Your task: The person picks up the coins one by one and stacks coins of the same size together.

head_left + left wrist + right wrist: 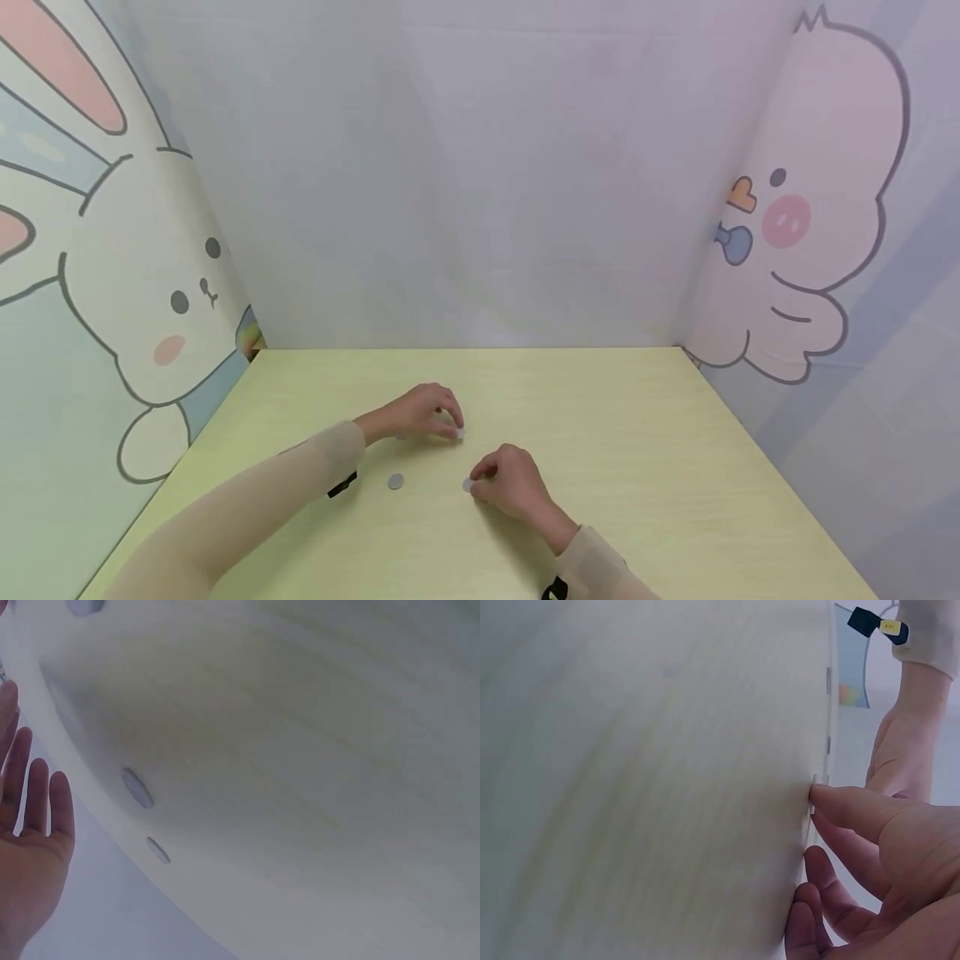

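Note:
Near the middle of the table my left hand (422,412) pinches a small pale grey disc (461,433) between thumb and forefinger, at the tabletop. Lower and to the right, my right hand (515,483) holds another such disc (468,484) at its edge with thumb and index finger. The right wrist view shows that disc (814,793) on edge against the thumb tip. A third grey disc (396,481) lies flat on the table between the forearms. One more disc (401,437) is mostly hidden under my left wrist. Two discs lie apart in the left wrist view, the larger-looking one (137,787) higher up.
The pale yellow tabletop (652,483) stretches around both hands. Behind it hangs a light curtain-like wall (465,183). Side panels carry a cartoon rabbit (150,300) on the left and a cartoon chick (832,158) on the right.

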Motion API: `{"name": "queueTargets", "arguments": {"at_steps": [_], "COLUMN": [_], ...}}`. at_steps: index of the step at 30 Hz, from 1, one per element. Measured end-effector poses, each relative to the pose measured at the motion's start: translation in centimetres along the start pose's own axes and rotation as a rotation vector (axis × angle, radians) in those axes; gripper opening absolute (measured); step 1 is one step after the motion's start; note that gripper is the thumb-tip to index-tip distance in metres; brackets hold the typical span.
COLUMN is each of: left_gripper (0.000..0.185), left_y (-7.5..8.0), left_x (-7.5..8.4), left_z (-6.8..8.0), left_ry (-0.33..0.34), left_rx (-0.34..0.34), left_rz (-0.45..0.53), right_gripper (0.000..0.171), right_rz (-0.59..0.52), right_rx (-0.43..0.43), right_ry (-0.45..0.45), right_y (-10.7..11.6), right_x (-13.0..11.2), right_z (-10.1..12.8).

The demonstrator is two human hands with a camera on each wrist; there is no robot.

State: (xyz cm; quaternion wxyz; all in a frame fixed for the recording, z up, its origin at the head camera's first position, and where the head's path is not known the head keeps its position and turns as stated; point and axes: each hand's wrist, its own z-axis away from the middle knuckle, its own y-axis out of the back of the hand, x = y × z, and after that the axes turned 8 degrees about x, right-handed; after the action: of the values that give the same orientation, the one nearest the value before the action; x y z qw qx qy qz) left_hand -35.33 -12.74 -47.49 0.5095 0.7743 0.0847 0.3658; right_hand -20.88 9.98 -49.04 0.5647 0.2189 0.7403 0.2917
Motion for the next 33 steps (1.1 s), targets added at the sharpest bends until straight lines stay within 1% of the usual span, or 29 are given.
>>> {"name": "queueTargets", "arguments": {"at_steps": [5, 8, 14, 20, 23, 27, 33], "left_gripper": [0.011, 0.011, 0.011, 0.009, 0.009, 0.009, 0.010], "left_y": [0.0, 0.0, -0.3, -0.8, -1.1, -1.4, -2.0], "left_x": [0.7, 1.0, 2.0, 3.0, 3.7, 4.4, 5.0], "left_z": [0.7, 1.2, 2.3, 3.3, 3.7, 4.1, 4.9], "left_ry": [-0.037, -0.044, 0.013, 0.047, 0.069, 0.092, 0.138], "left_rx": [0.027, 0.050, 0.073, 0.098, 0.117, 0.139, 0.166], "left_rz": [-0.001, -0.005, -0.007, -0.011, 0.011, 0.015, -0.015], "right_gripper": [0.007, 0.007, 0.007, 0.005, 0.006, 0.007, 0.005], "right_rz": [-0.011, -0.004, 0.016, 0.026, 0.021, 0.014, 0.009], "right_rx": [0.000, -0.003, 0.000, 0.007, 0.004, -0.003, -0.005], "right_ry": [0.003, 0.003, 0.000, -0.005, -0.010, -0.025, -0.032], "right_y": [0.1, 0.1, 0.1, 0.3, 0.4, 0.5, 0.4], "right_x": [0.0, 0.0, 0.1, 0.1, 0.1, 0.0, -0.1], "right_z": [0.1, 0.1, -0.1, -0.2, -0.2, -0.1, -0.1]}}
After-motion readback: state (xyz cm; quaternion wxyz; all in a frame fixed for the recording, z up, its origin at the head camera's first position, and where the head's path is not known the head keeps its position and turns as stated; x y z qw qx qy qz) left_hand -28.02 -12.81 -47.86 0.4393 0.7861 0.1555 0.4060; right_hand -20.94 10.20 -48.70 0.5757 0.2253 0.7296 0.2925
